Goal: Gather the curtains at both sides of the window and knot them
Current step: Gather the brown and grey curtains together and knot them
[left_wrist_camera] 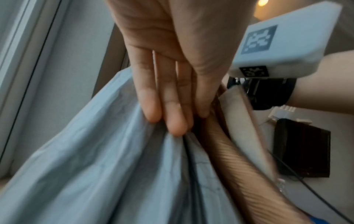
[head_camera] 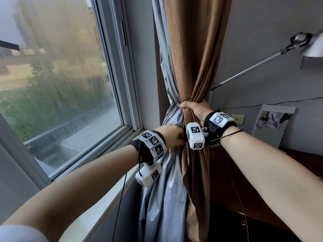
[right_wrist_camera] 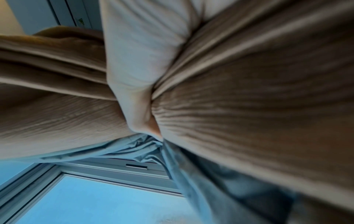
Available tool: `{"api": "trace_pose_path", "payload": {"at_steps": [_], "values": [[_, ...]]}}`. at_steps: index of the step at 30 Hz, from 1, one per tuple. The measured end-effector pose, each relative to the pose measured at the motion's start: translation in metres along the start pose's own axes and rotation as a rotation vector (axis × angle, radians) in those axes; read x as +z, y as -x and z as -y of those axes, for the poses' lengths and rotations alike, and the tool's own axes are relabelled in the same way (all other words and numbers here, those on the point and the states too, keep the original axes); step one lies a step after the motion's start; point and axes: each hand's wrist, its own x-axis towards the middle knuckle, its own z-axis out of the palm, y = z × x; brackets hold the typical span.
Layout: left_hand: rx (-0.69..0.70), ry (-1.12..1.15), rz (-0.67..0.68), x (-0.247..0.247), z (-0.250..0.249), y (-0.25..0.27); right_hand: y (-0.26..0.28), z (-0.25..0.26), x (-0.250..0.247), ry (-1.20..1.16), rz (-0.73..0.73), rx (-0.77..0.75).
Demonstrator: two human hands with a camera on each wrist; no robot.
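Observation:
The brown curtain (head_camera: 192,58) with its grey-blue lining (head_camera: 162,198) hangs right of the window, drawn into one bundle. My right hand (head_camera: 191,108) grips the bundle at its narrowest point, fingers wrapped round it. In the right wrist view a finger (right_wrist_camera: 138,91) digs into the brown folds (right_wrist_camera: 249,106), the grey lining (right_wrist_camera: 191,174) below. My left hand (head_camera: 173,137) sits just under the right one. Its straight fingers (left_wrist_camera: 172,106) press on the lining (left_wrist_camera: 95,166) beside the brown cloth (left_wrist_camera: 249,174).
The window (head_camera: 61,84) and its pale sill (head_camera: 111,198) lie to the left. Behind the curtain a lamp arm (head_camera: 253,67) slants up to the right. A dark wooden desk (head_camera: 262,180) stands at the right, with a leaning picture (head_camera: 272,123) and a wall socket (head_camera: 238,118).

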Motion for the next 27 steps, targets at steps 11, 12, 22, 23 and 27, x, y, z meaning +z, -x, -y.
{"api": "trace_pose_path", "payload": {"at_steps": [11, 12, 22, 23, 27], "values": [[-0.145, 0.747, 0.300, 0.010, -0.012, -0.014, 0.004, 0.001, -0.005, 0.023, -0.019, -0.023], [-0.140, 0.802, 0.303, 0.010, -0.012, -0.013, 0.006, 0.002, -0.006, 0.019, -0.015, -0.027], [-0.099, 0.748, 0.166, -0.006, 0.021, 0.004, 0.004, 0.003, -0.014, -0.005, 0.032, 0.008], [-0.100, 0.761, 0.168, -0.011, 0.026, 0.007, 0.003, 0.003, -0.015, -0.006, 0.034, 0.007], [-0.100, 0.844, 0.306, -0.032, 0.050, 0.017, -0.002, 0.003, -0.019, -0.019, 0.058, 0.017]]}}
